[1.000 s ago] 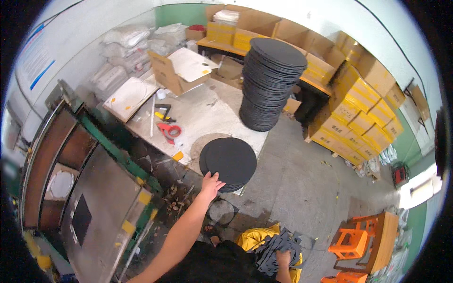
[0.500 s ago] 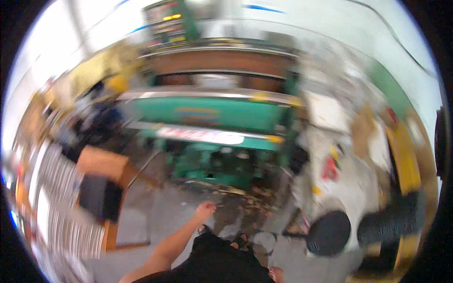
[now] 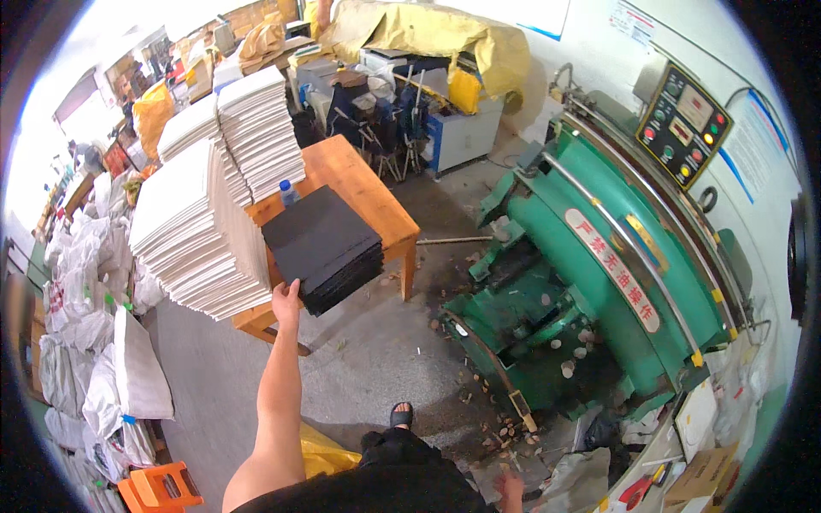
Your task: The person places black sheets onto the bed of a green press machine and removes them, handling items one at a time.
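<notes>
My left arm stretches forward, and my left hand (image 3: 286, 299) is at the near corner of a stack of black square sheets (image 3: 323, 235). Its thumb and fingers are closed at the corner of the sheets; how many are between them is hidden. The stack sits on a wooden table (image 3: 363, 184), right beside tall piles of white sheets (image 3: 192, 231). Low by my right side hangs my right hand (image 3: 510, 490), blurred and partly cut off. It is apart from everything, near the littered floor, and its fingers are not clear.
A large green press machine (image 3: 599, 248) with a control panel (image 3: 684, 124) stands to the right, scraps below it. White sacks (image 3: 85, 299) line the left side, with an orange stool (image 3: 160, 487) near them. A blue-capped bottle (image 3: 288, 192) stands behind the black stack.
My view has swung left from facing the machine to the table. My left hand, free over the floor before, is now at the black stack's corner. My right hand still hangs low.
</notes>
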`<state>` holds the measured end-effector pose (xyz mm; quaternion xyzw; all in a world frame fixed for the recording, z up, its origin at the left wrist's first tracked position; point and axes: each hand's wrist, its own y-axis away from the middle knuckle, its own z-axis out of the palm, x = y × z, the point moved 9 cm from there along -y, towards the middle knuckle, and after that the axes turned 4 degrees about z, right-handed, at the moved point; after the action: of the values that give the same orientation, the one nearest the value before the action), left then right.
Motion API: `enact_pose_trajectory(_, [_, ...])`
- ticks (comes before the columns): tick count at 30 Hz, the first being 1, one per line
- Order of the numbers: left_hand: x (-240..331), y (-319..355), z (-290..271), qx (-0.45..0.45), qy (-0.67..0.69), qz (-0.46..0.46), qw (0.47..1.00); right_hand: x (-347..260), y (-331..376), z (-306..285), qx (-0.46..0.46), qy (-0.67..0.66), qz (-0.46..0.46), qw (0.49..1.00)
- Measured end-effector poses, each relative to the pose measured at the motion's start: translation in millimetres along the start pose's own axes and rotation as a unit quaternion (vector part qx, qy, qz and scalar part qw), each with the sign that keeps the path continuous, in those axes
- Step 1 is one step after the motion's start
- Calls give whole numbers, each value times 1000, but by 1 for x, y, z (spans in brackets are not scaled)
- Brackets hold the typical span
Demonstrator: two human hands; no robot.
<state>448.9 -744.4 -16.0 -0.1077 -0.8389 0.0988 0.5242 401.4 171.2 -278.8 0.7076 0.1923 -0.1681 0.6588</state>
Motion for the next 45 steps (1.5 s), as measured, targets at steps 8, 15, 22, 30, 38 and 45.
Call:
enact_pose_trajectory(8, [-76, -34, 2, -50, 288, -216, 932, -103, 66, 169, -64, 149, -53, 985])
enact_pose_trajectory(15, [52, 71, -16, -267, 435, -390, 766, 9, 19, 61, -60, 348, -91, 931])
enact_pose_trajectory(22, [52, -17, -10, -229, 416, -208, 855, 28, 48, 61, 76, 73, 102, 989])
enact_pose_trajectory(30, [265, 45, 78, -323, 499, -133, 793, -216, 164, 155, 131, 239, -330, 904])
enact_pose_trajectory(38, [351, 190, 144, -574, 460, -165, 657, -395, 274, 145, 34, 13, -460, 887])
enact_pose_trajectory(45, [266, 343, 138, -667, 345, -343, 564, -500, 137, 55, 73, -186, -339, 919])
